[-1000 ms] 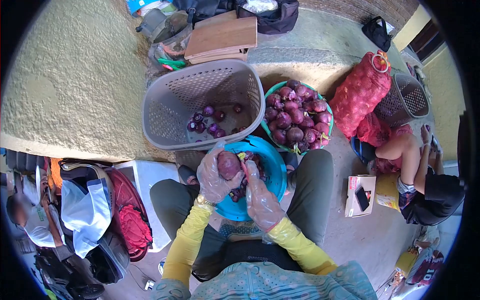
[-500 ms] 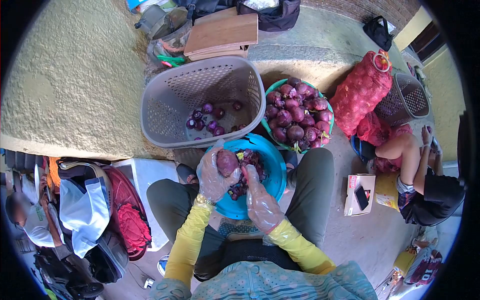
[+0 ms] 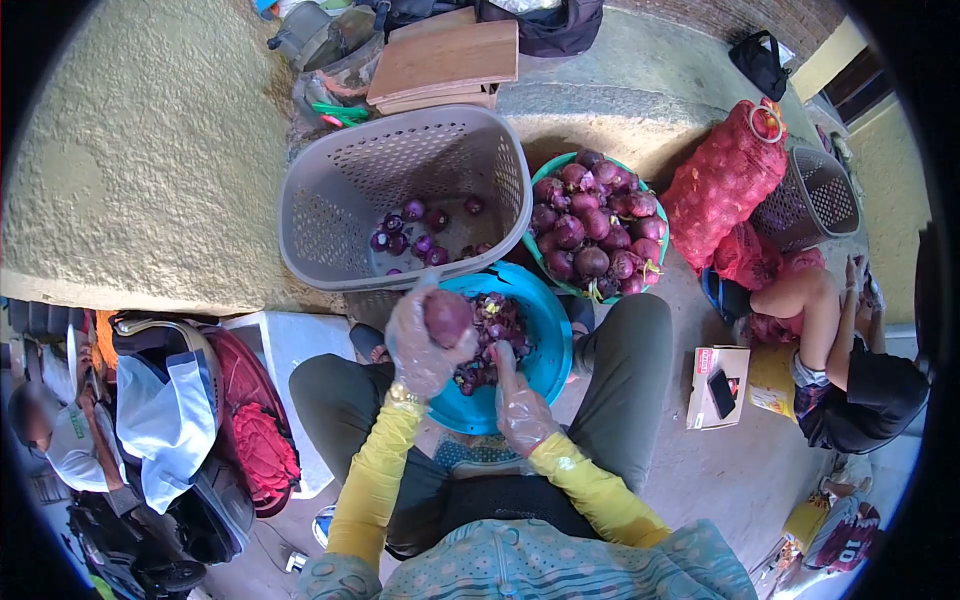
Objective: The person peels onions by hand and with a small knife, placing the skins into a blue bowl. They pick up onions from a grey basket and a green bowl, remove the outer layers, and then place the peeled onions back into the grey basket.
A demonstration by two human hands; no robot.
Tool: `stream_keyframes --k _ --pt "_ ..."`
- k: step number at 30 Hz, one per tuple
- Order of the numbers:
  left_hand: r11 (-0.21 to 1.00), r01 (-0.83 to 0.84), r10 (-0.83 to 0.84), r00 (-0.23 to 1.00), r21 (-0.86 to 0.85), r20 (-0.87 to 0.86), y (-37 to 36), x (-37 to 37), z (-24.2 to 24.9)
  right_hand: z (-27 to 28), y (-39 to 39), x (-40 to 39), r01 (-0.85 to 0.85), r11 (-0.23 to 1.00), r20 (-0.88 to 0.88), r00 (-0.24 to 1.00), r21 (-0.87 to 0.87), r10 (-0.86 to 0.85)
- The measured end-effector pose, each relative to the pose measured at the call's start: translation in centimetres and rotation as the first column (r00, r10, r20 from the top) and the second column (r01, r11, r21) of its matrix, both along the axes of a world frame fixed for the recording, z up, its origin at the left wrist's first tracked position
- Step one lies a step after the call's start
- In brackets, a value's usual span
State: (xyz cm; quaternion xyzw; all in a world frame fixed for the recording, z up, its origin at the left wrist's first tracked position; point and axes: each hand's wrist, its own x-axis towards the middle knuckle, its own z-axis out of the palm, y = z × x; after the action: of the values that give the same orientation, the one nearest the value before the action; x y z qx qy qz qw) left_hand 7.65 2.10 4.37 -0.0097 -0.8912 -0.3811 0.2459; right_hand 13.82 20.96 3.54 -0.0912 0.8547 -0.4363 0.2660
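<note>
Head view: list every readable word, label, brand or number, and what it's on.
"10": maroon jersey, lower right.
Red print on the cardboard box: too small to read.
Label on the yellow tub: too blurred to read.
Green print on the white shirt, far left: too small to read.

Left fingers (image 3: 403, 325) cupped, right fingers (image 3: 508, 374) curled

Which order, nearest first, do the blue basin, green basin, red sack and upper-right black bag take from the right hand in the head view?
1. Blue basin: overlapped by the right hand.
2. Green basin: ahead, slightly right.
3. Red sack: farther ahead, right.
4. Upper-right black bag: beyond the sack.
</note>
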Motion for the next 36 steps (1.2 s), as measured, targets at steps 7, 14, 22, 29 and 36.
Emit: stream_keyframes --k 7,14,22,29,36 --pt "0.927 -0.044 -0.040 0.976 0.373 0.215 -1.8 -0.6 1.0 -0.7 1.4 -1.0 0.121 0.969 -0.116 0.982 -0.215 -0.148" --pt "0.015 -0.034 -0.409 0.912 0.999 0.037 -3.3 -2.0 0.9 2.7 1.7 -6.4 0.526 0.363 0.550 0.834 -0.769 -0.042" --pt "-0.126 -0.148 -0.459 0.885 0.981 0.074 -4.6 -8.3 3.2 4.5 -0.7 -18.0 0.229 0.754 0.300 0.953 -0.616 -0.044" --pt "-0.337 -0.191 -0.411 0.911 0.922 0.038 -3.9 -9.8 0.9 4.3 -2.5 -20.9 0.146 0.820 0.248 0.969 -0.553 -0.005" --pt "-0.371 -0.143 -0.363 0.932 0.918 -0.001 -3.6 -10.7 1.0 3.0 -2.2 -21.3 0.083 0.757 0.202 0.977 -0.648 0.066"
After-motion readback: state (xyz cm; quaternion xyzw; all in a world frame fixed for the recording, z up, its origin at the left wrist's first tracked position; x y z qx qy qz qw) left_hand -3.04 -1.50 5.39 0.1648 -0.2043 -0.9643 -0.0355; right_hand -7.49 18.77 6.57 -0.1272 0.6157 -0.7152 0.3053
